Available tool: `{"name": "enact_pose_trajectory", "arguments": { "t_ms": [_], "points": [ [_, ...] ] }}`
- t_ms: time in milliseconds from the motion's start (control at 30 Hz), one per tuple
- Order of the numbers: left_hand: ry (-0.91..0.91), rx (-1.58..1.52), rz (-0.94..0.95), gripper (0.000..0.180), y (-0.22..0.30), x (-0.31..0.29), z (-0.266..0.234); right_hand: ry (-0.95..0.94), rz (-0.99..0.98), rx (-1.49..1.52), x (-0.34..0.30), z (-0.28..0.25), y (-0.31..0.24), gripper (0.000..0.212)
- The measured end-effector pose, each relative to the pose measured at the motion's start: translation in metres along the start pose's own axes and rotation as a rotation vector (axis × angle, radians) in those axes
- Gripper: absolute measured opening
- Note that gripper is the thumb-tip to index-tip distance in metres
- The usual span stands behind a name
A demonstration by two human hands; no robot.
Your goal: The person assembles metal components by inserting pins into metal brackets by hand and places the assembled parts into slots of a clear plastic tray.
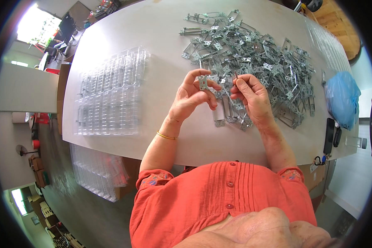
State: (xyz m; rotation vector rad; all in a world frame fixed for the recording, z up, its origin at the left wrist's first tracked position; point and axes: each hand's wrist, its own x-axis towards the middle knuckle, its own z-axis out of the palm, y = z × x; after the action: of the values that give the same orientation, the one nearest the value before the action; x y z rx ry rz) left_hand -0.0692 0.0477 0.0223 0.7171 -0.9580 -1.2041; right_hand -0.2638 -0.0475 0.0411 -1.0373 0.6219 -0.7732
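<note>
My left hand holds a metal bracket with small holes between its fingers, above the near left edge of a heap. The thumb and fingers of my right hand are pinched together close by, and a thin piece sticks up at their tips, too small to make out. A large heap of silvery metal brackets lies tangled on the table just beyond both hands. Several loose brackets reach toward me beneath the hands.
Clear plastic trays with rows of slots lie on the white table at left; more trays stand below its edge. At right are a clear plastic sheet, blue plastic bag, dark phone and keys.
</note>
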Motion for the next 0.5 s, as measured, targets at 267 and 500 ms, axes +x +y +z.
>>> {"name": "enact_pose_trajectory", "arguments": {
  "t_ms": [267, 500],
  "points": [
    [0.060, 0.046, 0.025, 0.057, -0.010, -0.003, -0.016, -0.088, 0.123, -0.016, -0.007, 0.016, 0.000, 0.014],
    [0.065, -0.001, 0.066, 0.042, -0.006, 0.004, -0.003, -0.080, -0.051, -0.478, 0.000, 0.008, -0.014, 0.007]
  ]
}}
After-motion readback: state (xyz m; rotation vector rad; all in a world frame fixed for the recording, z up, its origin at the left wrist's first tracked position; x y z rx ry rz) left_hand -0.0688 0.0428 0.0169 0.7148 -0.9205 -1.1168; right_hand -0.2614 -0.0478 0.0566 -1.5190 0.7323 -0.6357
